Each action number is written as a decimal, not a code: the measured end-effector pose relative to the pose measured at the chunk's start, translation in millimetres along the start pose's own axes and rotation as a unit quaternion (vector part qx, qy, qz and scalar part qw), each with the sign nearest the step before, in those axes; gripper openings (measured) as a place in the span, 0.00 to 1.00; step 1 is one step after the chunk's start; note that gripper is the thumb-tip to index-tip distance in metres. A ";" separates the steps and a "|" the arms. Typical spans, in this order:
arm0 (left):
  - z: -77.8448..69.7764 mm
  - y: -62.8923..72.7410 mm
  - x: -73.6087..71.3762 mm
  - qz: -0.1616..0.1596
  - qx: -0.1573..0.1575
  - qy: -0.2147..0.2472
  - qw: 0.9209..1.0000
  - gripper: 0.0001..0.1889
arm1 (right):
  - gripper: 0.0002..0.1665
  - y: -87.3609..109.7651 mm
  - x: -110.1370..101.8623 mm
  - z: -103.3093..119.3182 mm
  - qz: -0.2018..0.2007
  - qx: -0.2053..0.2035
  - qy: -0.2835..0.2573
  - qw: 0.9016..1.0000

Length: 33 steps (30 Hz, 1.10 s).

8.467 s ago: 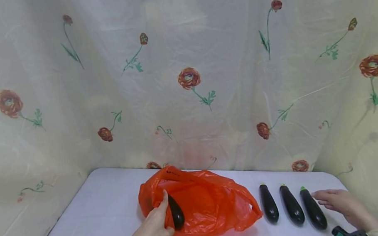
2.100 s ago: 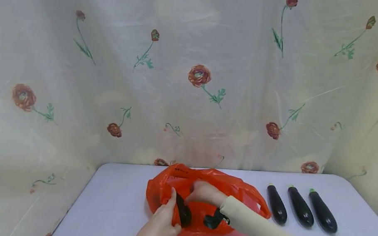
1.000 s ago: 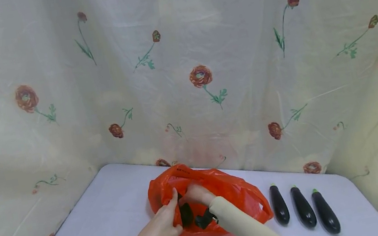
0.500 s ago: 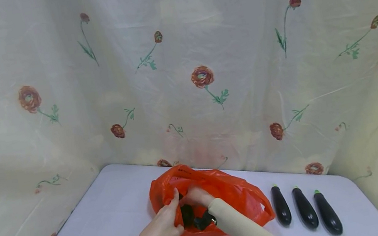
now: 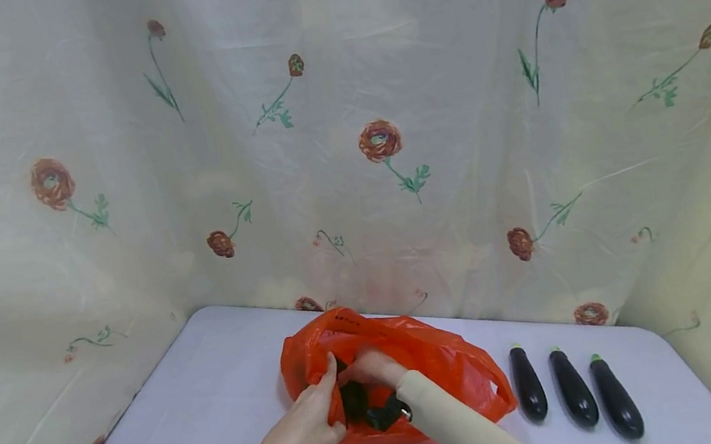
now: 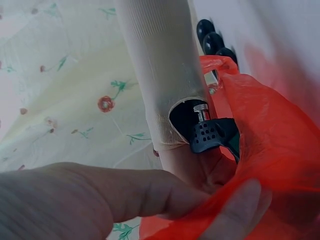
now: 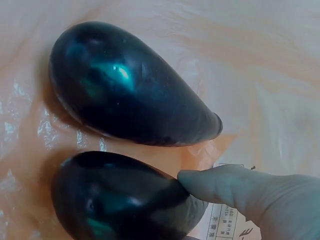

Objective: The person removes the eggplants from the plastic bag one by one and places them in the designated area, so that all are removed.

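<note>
An orange-red plastic bag (image 5: pixel 441 365) lies on the table with its mouth toward me. My left hand (image 5: pixel 302 430) grips the bag's near-left rim, the film pinched between thumb and fingers in the left wrist view. My right hand (image 5: pixel 374 368) reaches inside the bag, its fingers mostly hidden. The right wrist view shows two glossy dark eggplants in the bag: an upper eggplant (image 7: pixel 125 87) lying free, and a lower eggplant (image 7: pixel 110 195) held near its narrow end, the right thumb on top.
To the right of the bag, three eggplants lie side by side on the white table: a left eggplant (image 5: pixel 530 389), a middle eggplant (image 5: pixel 575 393) and a right eggplant (image 5: pixel 619 402). A flower-patterned curtain (image 5: pixel 455 220) hangs behind and at both sides.
The right hand was beside the rightmost table eggplant 8.5 seconds ago; it is now inside the bag, a little further left than 2.1 seconds ago. The left hand keeps its grip.
</note>
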<state>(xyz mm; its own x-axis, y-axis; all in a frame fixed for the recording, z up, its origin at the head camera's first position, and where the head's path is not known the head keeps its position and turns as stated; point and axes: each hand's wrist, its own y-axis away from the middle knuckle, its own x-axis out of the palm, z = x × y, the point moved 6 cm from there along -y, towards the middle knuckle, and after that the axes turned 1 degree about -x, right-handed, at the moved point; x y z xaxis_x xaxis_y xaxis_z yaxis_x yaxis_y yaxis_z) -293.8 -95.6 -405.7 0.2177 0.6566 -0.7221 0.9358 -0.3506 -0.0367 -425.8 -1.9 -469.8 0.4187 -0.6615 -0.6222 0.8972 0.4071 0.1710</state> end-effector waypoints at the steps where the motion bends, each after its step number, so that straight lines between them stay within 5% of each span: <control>1: 0.1 -0.1 0.1 0.000 0.000 0.000 1.000 0.48 | 0.14 0.4 -0.9 -1.6 -0.003 0.008 -0.004 1.000; 17: 4.7 -3.6 3.3 0.007 -0.014 0.008 1.000 0.47 | 0.13 7.8 -9.5 -14.0 0.013 0.038 -0.087 0.995; 33: 4.9 -5.0 5.0 0.009 -0.016 0.000 1.000 0.48 | 0.16 15.4 -15.8 -14.4 0.015 0.014 -0.105 0.994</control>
<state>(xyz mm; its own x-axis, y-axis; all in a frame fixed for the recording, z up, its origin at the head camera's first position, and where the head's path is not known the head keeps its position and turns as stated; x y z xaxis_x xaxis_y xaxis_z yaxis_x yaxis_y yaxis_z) -298.7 -93.8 -412.6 0.2347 0.6499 -0.7229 0.9403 -0.3404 -0.0008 -420.5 23.9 -468.3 0.4635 -0.7667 -0.4442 0.8858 0.4138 0.2101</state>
